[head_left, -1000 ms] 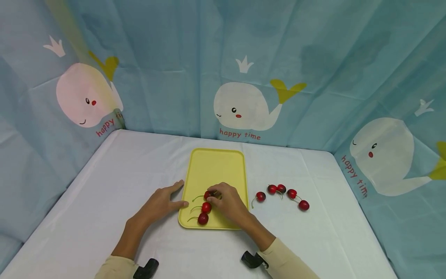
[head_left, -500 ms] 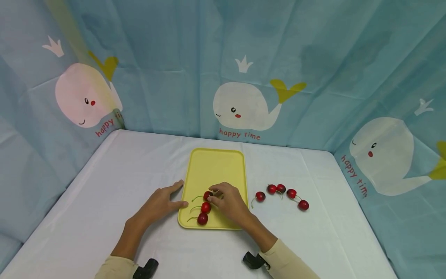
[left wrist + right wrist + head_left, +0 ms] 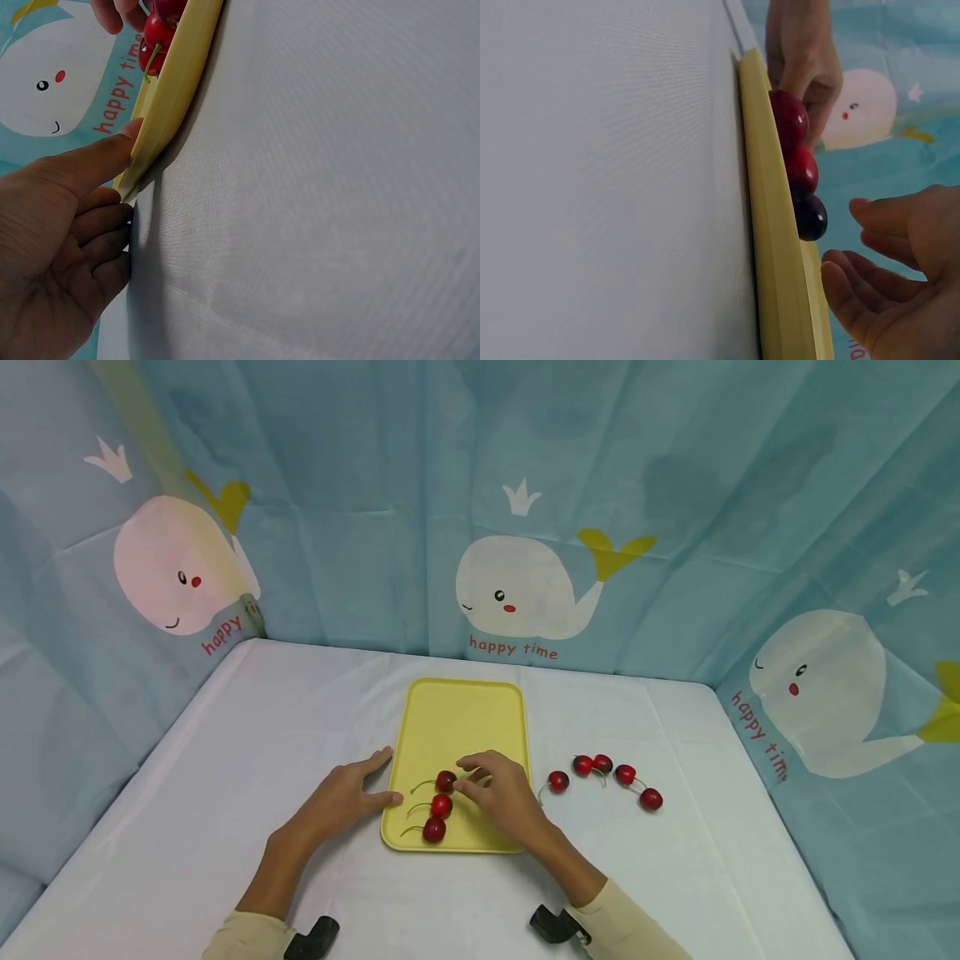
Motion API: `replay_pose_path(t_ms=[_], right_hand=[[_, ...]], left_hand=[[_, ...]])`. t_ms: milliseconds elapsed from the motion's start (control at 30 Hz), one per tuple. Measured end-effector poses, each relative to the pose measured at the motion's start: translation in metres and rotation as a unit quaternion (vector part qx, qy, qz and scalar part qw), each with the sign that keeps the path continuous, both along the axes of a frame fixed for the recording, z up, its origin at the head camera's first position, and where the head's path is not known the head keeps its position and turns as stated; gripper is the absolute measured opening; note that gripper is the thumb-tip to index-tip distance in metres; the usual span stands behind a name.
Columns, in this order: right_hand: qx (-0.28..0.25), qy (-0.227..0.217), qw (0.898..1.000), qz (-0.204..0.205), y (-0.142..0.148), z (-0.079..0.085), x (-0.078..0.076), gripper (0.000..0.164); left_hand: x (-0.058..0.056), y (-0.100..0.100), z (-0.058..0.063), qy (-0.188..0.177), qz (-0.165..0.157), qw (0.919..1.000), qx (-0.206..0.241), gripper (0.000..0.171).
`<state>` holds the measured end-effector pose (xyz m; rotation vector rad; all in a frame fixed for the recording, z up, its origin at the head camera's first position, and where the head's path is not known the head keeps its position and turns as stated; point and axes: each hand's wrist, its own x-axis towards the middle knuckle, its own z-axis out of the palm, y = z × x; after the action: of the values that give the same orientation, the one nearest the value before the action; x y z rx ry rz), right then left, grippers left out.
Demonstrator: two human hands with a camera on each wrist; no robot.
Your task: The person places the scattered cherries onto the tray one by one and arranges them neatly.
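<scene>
A yellow tray (image 3: 465,718) lies on the white table, with three red cherries in a column near its lower left: a dark one (image 3: 446,782), a bright red one (image 3: 441,806) and a deep red one (image 3: 433,829). Their green stems point left. My left hand (image 3: 341,800) holds the tray's left edge, thumb (image 3: 105,156) over the rim and the other fingers curled against the outer side. Just right of the uppermost cherry is my right hand (image 3: 504,795), its thumb and fingers parted and holding nothing; the right wrist view shows a gap to the cherries.
Right of the tray, several more cherries lie on the tablecloth (image 3: 720,860): a single one (image 3: 558,782), a pair (image 3: 583,766) and another pair (image 3: 651,799). A blue curtain (image 3: 360,568) with whale prints surrounds the table's back and sides.
My right hand has let go of the uppermost cherry and drawn slightly right, its fingers spreading. That cherry stays in place on the tray. My left hand keeps its hold.
</scene>
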<state>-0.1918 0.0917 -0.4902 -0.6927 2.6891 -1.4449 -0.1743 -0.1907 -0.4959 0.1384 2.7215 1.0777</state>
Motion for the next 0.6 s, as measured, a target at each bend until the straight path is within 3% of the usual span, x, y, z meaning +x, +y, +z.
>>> replay_pose_path(t_ms=[600], right_hand=[[-0.002,0.011,1.0,-0.029,0.023,0.002,0.002,0.025]], left_hand=[[0.001,-0.002,0.001,0.006,-0.002,0.9999,0.009,0.091]])
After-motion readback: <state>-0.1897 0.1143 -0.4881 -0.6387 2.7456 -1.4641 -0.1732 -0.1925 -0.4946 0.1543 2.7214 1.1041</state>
